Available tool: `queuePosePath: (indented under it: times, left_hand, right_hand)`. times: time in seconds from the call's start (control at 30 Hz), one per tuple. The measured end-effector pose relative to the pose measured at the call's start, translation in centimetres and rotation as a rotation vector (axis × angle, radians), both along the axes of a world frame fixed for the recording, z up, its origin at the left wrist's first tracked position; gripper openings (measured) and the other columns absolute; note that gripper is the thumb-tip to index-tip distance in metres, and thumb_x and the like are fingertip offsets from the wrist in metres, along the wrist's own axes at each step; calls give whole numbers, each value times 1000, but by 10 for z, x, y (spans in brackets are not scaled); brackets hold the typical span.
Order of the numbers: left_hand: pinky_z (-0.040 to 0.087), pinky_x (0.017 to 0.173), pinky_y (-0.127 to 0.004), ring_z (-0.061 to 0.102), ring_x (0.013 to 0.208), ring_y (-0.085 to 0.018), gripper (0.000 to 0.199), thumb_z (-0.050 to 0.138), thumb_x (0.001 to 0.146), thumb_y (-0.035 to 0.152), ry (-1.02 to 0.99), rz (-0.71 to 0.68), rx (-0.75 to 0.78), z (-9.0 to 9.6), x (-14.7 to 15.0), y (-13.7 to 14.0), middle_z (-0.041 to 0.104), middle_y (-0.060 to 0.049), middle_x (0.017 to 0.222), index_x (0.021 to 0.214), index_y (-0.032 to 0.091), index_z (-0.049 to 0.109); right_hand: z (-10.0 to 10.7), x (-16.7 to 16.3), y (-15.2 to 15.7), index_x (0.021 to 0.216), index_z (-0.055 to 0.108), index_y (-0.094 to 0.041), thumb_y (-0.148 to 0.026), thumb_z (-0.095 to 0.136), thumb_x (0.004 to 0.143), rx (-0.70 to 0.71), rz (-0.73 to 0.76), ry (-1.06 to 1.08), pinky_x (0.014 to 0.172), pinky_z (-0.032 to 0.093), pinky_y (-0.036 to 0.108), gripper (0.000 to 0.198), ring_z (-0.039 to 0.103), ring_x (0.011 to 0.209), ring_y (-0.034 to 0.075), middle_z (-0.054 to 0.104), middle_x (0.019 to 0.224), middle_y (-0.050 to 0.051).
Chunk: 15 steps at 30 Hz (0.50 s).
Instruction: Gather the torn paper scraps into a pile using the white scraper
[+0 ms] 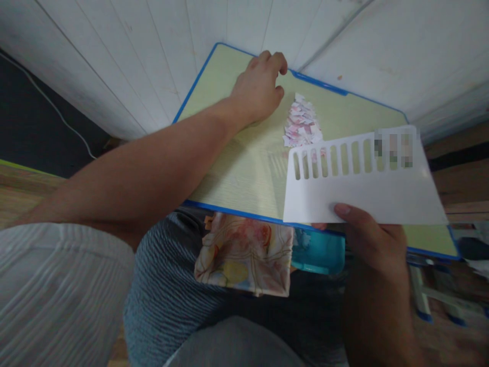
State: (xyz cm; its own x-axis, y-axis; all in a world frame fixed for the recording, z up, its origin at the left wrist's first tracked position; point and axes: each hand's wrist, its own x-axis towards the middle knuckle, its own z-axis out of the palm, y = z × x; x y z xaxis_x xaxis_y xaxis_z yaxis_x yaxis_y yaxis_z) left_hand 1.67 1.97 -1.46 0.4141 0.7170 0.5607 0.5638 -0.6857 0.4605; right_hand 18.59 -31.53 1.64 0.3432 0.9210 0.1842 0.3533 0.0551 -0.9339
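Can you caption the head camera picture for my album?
Right hand holds a slotted white card, left hand beside paper scraps on the table.

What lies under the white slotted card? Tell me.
Slots in the white card show the yellow tabletop and, in a few, pinkish bits, probably from the paper scraps. Its solid part covers the rest, including most fingers of the right hand.

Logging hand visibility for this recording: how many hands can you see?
2. The left hand is beside the paper scraps; the right hand, partly hidden, holds the slotted white sheet.
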Motion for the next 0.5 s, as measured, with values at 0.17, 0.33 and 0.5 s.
queuePosePath:
  times: [0.17, 0.33, 0.5]
  left_hand:
    - [49, 118, -58, 62, 135, -37, 48, 67, 93, -8, -58, 15, -46, -1, -5, 18, 71, -13, 139, 128, 26, 68]
    - [49, 122, -58, 63, 138, -35, 40, 69, 98, -5, -29, 62, -163, 10, -11, 22, 71, -15, 141, 126, 25, 68]
    - [50, 126, -55, 60, 153, -35, 30, 62, 109, 4, 54, 77, -244, 30, -13, -5, 67, -16, 153, 134, 20, 66]
  right_hand:
    - [20, -30, 36, 66, 76, -27, -39, 80, 106, -7, 182, -101, 100, 68, 43, 42, 78, 75, 24, 78, 71, 2]
    - [17, -59, 69, 75, 82, -24, -42, 78, 108, -106, 308, -20, 83, 68, 37, 38, 78, 69, 21, 83, 75, 4]
    - [9, -57, 71, 73, 82, -25, -40, 76, 111, -140, 348, -88, 84, 66, 35, 41, 78, 72, 20, 85, 78, 3]
